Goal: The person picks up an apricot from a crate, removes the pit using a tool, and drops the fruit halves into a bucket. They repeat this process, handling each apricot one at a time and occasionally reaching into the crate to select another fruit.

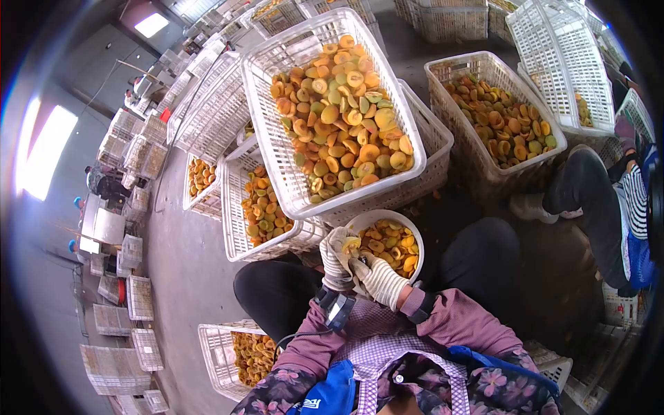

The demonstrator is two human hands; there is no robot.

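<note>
My left hand [337, 261], in a worn striped work glove, is closed around a yellow-green apricot [351, 245]. Pressed up close beside it is my right hand [382, 279], gloved the same way, its fingers closed at the fruit. Something small and dark shows at the right fingertips, too little of it to name. Both hands are over the near left rim of a round white bucket [420, 243], which holds apricot halves [394, 242]. Behind the bucket, a tilted white crate [299, 209] full of apricot halves [339, 114] rests on another crate.
More white crates of apricots stand at the left [232, 252], right [494, 166] and lower left [214, 366]. A co-worker's leg [588, 200] and striped sleeve [634, 200] are at the right. Stacked crates [128, 149] line the grey floor [180, 277] farther left.
</note>
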